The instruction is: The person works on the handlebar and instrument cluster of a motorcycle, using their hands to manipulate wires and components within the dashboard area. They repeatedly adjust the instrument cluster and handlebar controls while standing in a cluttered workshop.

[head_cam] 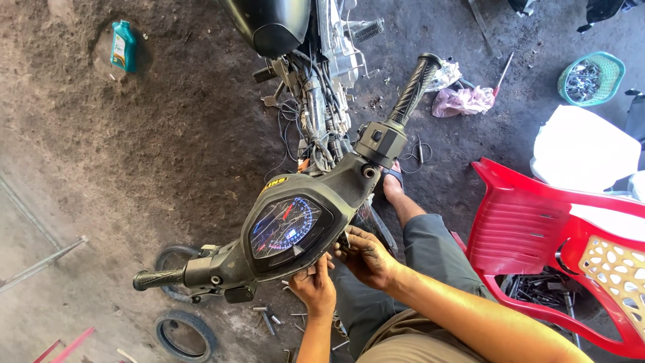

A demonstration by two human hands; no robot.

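Observation:
A motorbike's black handlebar cover (316, 202) with a blue-lit speedometer dial (287, 226) fills the middle of the view. Its left grip (158, 278) points low left and its right grip (415, 87) points up right. My left hand (314, 286) holds the near lower edge of the cover, fingers curled up against it. My right hand (366, 255), dark with grease, grips the same edge just to the right, fingertips tucked under the cover. My leg in grey trousers (430, 252) stretches beneath the bar.
The stripped bike frame with exposed wiring (322, 101) lies ahead. A red plastic chair (537, 228) stands at right, a white sack (584, 148) behind it. A green basket (591, 77), pink rag (463, 101), teal oil bottle (123, 46), small tyre (185, 333) and loose bolts (275, 316) lie around.

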